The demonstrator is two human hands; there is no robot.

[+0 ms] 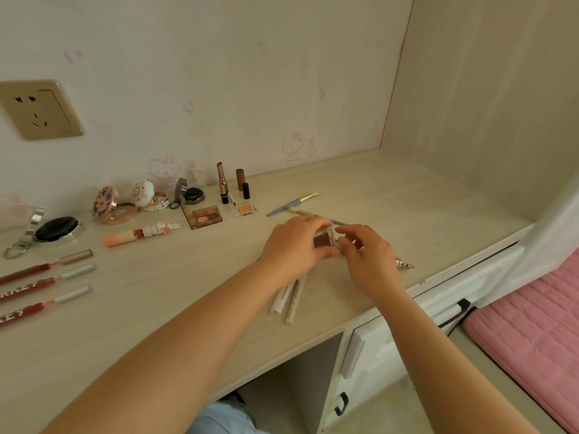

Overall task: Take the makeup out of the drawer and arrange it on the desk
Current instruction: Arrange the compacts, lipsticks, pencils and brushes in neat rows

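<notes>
I see both hands over the pale wood-grain desk [391,195]. Left hand [293,245] grips a small clear square case with a brown powder pan [324,239] inside; right hand [369,256] pinches that case's right edge w/ thumb & fingertips. Landmark = that case. Under the hands, toward the desk's front edge: two white slim pencils [289,300] side by side. Just behind: two blue-handled brushes [293,202]. Far left of it, an open brown four-pan eyeshadow palette [205,217] and a clear square case w/ an orange pan [245,209]; behind those, three upright lipsticks [223,182]. Further left: open round compacts [114,205], one black-lidded [56,228]. Right of it, a small spiral shell-like piece [404,264]. White drawer front [445,305] sits below the desk edge; can't tell contents.
</notes>
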